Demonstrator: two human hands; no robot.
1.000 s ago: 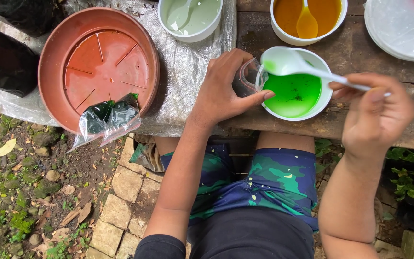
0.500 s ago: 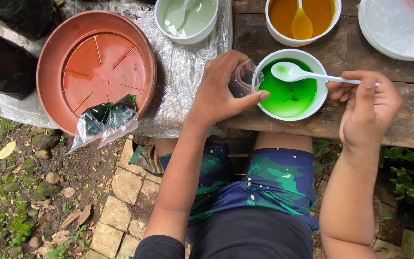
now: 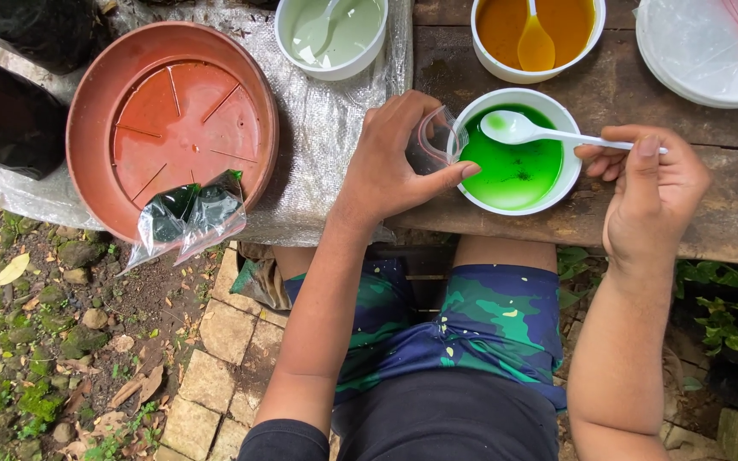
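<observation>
The left hand (image 3: 390, 162) pinched a small clear plastic bag (image 3: 431, 141) against the rim of the white bowl of green liquid (image 3: 514, 154), which sat on the wooden bench (image 3: 711, 205). The right hand (image 3: 651, 183) had its grip pressed together on the handle of a white plastic spoon (image 3: 548, 132), whose scoop hung over the green. A terracotta saucer (image 3: 172, 128) lay well apart to the left, a filled dark-green bag (image 3: 190, 218) resting on its edge
</observation>
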